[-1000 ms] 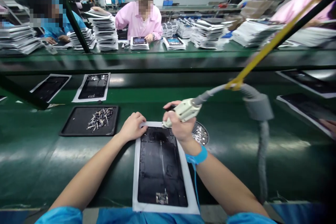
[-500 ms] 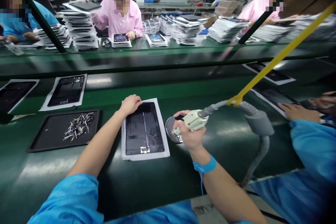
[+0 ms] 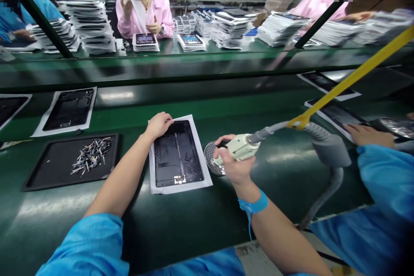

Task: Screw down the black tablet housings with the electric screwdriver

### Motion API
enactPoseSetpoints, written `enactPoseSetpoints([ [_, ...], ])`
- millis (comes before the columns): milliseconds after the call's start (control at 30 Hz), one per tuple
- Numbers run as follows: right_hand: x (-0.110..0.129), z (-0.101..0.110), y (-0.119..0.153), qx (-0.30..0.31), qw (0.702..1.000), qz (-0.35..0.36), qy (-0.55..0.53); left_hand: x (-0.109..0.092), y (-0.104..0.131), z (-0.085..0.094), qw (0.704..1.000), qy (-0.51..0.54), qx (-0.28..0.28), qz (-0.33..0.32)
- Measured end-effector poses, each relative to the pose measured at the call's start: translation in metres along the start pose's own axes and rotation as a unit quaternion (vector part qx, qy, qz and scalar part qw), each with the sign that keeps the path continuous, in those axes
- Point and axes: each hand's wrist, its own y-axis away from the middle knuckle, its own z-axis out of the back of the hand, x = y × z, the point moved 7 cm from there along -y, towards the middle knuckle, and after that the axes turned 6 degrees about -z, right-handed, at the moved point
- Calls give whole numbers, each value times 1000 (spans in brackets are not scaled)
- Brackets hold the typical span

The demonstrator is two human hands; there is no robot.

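Observation:
A black tablet shell (image 3: 171, 159) lies on a white sheet (image 3: 207, 177) before me, its inner side up. My left hand (image 3: 159, 125) is closed over the upper left edge of the shell, fingers bent; the fingertips are partly hidden. Just right of the sheet, my right hand (image 3: 237, 166) is wrapped round a pale hand tool (image 3: 243, 146) with a thick grey hose, the thumb on top. The tool's working end is hidden by my fingers. Beside it on the bench sits a round metal disc with holes (image 3: 211, 155), partly covered by that hand.
A black tray (image 3: 58, 159) with many small loose strips stands at the left. More shells on sheets (image 3: 69, 110) lie behind it. A yellow strap (image 3: 355, 75) slants down to the hose. A co-worker's hand (image 3: 368, 134) rests at the right. Stacks (image 3: 231, 30) line the far bench.
My view has shifted slightly, while both hands keep their places at the shell and on the tool. Across the bench, the person in pink has put a hand up with a white sheet.

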Motion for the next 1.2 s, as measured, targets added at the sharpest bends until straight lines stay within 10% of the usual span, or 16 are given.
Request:
enactPoseSetpoints([
  [233, 16, -2, 8, -14, 999, -9, -44, -7, -2, 0, 1000, -3, 4, 0],
  [567, 7, -86, 48, 175, 980, -34, -92, -7, -4, -6, 1000, -4, -1, 5],
  [1200, -2, -80, 42, 177, 976, -94, -82, -7, -10, -4, 999, -31, 42, 3],
])
